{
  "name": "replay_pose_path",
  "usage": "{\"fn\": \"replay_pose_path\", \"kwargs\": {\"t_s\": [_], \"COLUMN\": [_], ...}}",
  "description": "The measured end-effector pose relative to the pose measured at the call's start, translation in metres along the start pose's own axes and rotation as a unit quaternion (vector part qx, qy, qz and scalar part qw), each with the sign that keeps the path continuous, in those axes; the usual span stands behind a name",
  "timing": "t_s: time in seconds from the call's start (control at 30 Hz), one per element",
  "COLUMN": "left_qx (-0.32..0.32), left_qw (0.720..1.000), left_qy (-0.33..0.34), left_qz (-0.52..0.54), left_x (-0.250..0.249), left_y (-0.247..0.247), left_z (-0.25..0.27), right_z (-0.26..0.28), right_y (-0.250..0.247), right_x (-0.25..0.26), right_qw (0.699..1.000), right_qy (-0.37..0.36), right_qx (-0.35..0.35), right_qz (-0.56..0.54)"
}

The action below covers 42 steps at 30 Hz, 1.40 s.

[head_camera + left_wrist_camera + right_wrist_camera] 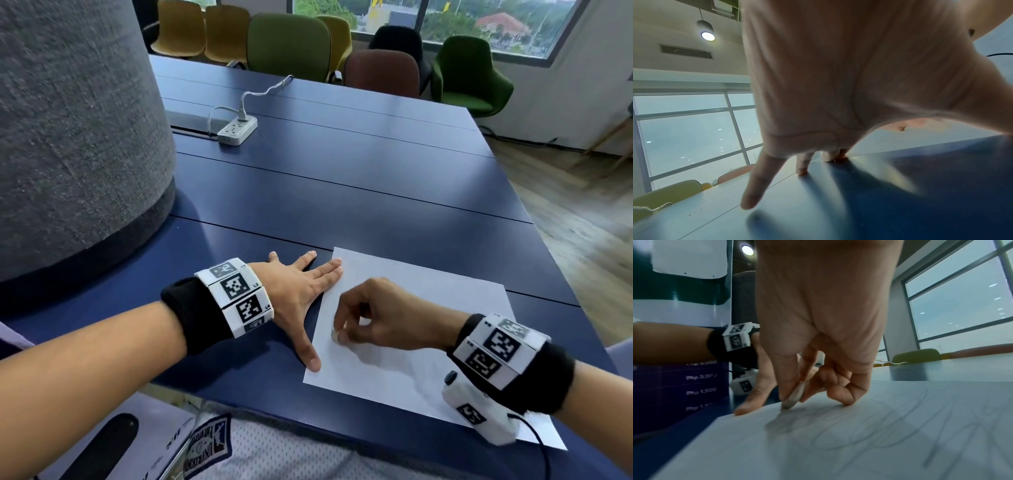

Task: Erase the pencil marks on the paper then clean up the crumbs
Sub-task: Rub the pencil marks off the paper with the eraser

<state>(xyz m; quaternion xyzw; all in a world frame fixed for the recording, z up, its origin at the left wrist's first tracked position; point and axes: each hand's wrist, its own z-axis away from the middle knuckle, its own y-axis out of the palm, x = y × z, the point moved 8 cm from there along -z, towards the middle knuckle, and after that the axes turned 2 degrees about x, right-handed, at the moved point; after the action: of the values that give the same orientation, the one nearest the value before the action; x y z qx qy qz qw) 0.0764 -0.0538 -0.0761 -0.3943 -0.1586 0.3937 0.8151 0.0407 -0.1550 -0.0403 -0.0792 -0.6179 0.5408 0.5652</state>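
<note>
A white sheet of paper [421, 329] lies on the dark blue table [342, 192], near its front edge. Faint pencil scribbles [869, 431] loop across the paper in the right wrist view. My right hand [373, 317] pinches a small worn eraser [335, 335] between thumb and fingers, and the eraser [793, 397] tip touches the paper near its left edge. My left hand [301, 291] lies flat and spread on the table. Its thumb [754, 395] and fingertips [337, 267] press the paper's left edge.
A tall grey felt-covered column [75, 137] stands on the left. A white power strip [236, 132] with its cable sits further back on the table. Several upholstered chairs [291, 44] line the far side. The wooden floor [582, 222] lies past the table's right edge.
</note>
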Motion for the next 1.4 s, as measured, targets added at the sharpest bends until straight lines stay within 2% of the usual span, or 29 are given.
{"fn": "replay_pose_path", "kwargs": {"t_s": [0.1,0.13,0.23,0.27,0.37,0.43,0.5,0.6,0.67,0.73,0.87,0.9,0.97,1.07,1.23,1.4], "left_qx": [-0.002,-0.002,-0.005,-0.006,-0.011,-0.009,-0.010,-0.018,-0.020,-0.020,-0.018,-0.019,-0.021,-0.024,-0.030,-0.028], "left_qw": [1.000,1.000,1.000,1.000,1.000,1.000,1.000,1.000,1.000,1.000,1.000,1.000,1.000,0.999,0.999,0.999], "left_qy": [0.001,0.002,0.004,0.006,0.008,0.008,0.008,0.008,0.009,0.011,0.013,0.013,0.014,0.017,0.022,0.019], "left_qz": [0.000,-0.001,0.004,0.006,0.009,0.009,0.006,0.013,0.015,0.015,0.014,0.016,0.018,0.015,0.032,0.014], "left_x": [0.000,0.000,-0.001,-0.001,0.000,0.000,-0.001,-0.002,-0.003,-0.003,-0.001,-0.001,-0.001,-0.001,-0.001,-0.002], "left_y": [0.001,0.001,0.000,0.000,-0.001,0.000,-0.001,-0.003,-0.003,-0.002,-0.001,-0.001,-0.001,-0.001,-0.001,-0.002], "left_z": [0.000,0.001,0.001,0.001,0.001,0.001,0.001,0.002,0.003,0.003,0.001,0.000,0.000,0.000,0.000,0.001], "right_z": [0.006,0.004,-0.002,-0.001,0.009,0.008,-0.003,-0.022,-0.026,-0.024,-0.019,-0.024,-0.035,-0.042,-0.038,-0.046], "right_y": [0.016,0.013,-0.005,-0.004,0.015,0.016,0.001,-0.034,-0.048,-0.043,-0.017,-0.022,-0.043,-0.058,-0.037,-0.060], "right_x": [0.008,0.006,-0.006,-0.007,0.002,0.001,-0.008,-0.029,-0.042,-0.043,-0.027,-0.029,-0.038,-0.049,-0.034,-0.048], "right_qw": [0.996,0.997,1.000,1.000,0.996,0.994,0.997,0.996,0.992,0.994,0.998,0.998,0.996,0.991,0.997,0.992], "right_qy": [-0.009,-0.005,0.007,0.006,-0.007,0.005,0.027,0.060,0.084,0.075,0.049,0.055,0.073,0.098,0.062,0.084], "right_qx": [0.084,0.075,-0.010,-0.010,0.081,0.106,0.068,-0.038,-0.089,-0.081,0.034,0.028,-0.029,-0.092,-0.006,-0.080], "right_qz": [-0.016,-0.012,0.000,-0.011,-0.039,-0.024,0.004,0.048,0.039,0.013,-0.009,0.005,0.031,0.018,0.050,0.046]}}
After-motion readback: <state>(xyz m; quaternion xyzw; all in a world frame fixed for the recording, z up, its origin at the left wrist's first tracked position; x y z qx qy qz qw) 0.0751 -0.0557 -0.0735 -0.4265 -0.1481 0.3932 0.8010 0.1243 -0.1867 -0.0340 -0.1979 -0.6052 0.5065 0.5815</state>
